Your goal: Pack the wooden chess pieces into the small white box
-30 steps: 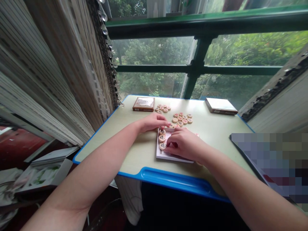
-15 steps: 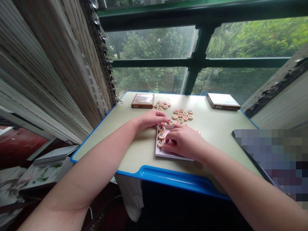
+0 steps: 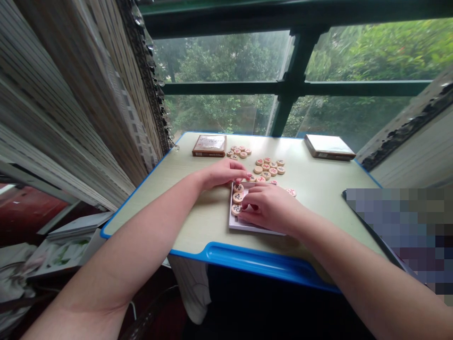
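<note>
A shallow white tray (image 3: 236,223) lies near the front of a pale table with a blue rim (image 3: 247,259). Three round wooden chess pieces (image 3: 237,198) stand in a column along the tray's left side. My right hand (image 3: 271,207) rests curled over the tray, its fingertips pressed against those pieces; what is under the fingers is hidden. My left hand (image 3: 221,174) lies at the tray's far left corner, fingers together and touching the loose pieces (image 3: 268,168) just beyond the tray.
A second small cluster of wooden pieces (image 3: 239,152) sits beside a brown box (image 3: 209,145) at the table's far left. A flat box (image 3: 329,147) lies far right. A bamboo blind hangs left; a window stands behind. A blurred patch covers the right edge.
Both hands have stayed at the tray with only small finger shifts. The camera tilted slightly, so the table sits a little higher in view.
</note>
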### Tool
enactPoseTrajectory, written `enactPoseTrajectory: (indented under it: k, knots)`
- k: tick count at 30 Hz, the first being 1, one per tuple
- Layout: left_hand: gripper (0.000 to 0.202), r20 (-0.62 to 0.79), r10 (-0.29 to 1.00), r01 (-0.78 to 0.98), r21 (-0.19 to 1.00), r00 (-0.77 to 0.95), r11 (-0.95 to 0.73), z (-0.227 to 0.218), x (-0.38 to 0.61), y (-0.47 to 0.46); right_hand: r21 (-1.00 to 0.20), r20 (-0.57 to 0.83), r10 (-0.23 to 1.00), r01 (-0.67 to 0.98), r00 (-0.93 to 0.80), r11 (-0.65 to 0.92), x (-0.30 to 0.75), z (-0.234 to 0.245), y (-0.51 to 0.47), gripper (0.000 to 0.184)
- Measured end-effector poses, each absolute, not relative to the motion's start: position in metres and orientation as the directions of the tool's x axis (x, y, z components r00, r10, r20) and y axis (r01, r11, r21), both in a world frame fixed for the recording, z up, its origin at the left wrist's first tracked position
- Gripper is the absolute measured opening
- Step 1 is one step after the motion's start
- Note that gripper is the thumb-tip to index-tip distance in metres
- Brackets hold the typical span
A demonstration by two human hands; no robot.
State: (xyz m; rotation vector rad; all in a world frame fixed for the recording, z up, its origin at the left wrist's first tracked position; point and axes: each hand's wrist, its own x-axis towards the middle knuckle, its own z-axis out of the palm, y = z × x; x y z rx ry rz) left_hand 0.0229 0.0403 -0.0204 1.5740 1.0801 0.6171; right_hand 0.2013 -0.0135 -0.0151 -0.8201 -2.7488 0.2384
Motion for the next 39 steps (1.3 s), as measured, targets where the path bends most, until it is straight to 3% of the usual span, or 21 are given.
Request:
enactPoseTrajectory:
  k: [5, 9, 11, 13, 17, 22, 32, 39]
  knots:
    - [0.029, -0.060, 0.910, 0.265, 0.963, 0.409, -0.056, -0.025, 0.023, 0.043, -0.307, 0.349, 0.674, 0.600, -0.651, 0.738, 0.213, -0.006, -0.006, 0.033]
    - [0.025, 0.182, 0.964, 0.395, 0.885, 0.192, -0.246, -0.033, 0.023, 0.048, -0.423, 0.435, 0.832, 0.738, -0.345, 0.526, 0.228, -0.009, 0.014, 0.032]
    - [0.025, 0.261, 0.953, 0.503, 0.810, 0.152, -0.302, -0.035, 0.023, 0.049, -0.417, 0.409, 0.849, 0.759, -0.334, 0.500, 0.232, -0.017, 0.024, 0.024]
    - [0.026, 0.292, 0.939, 0.568, 0.748, 0.182, -0.343, -0.035, 0.023, 0.049, -0.367, 0.377, 0.835, 0.763, -0.401, 0.532, 0.232, -0.025, 0.031, 0.028]
    - [0.025, 0.352, 0.862, 0.571, 0.647, 0.365, -0.506, -0.030, 0.026, 0.046, -0.402, 0.311, 0.848, 0.750, -0.428, 0.526, 0.229, -0.033, 0.033, 0.036]
    - [0.032, 0.306, 0.807, 0.574, 0.579, 0.505, -0.579, -0.033, 0.026, 0.047, -0.450, 0.337, 0.910, 0.808, -0.240, 0.380, 0.234, -0.029, 0.034, 0.038]
    - [0.025, 0.234, 0.849, 0.676, 0.520, 0.474, -0.521, -0.031, 0.025, 0.045, -0.400, 0.252, 0.938, 0.857, -0.239, 0.325, 0.238, -0.027, 0.037, 0.037]
    - [0.029, 0.300, 0.840, 0.757, 0.370, 0.452, -0.539, -0.033, 0.023, 0.046, -0.383, 0.220, 0.930, 0.850, -0.295, 0.361, 0.238, -0.028, 0.039, 0.031]
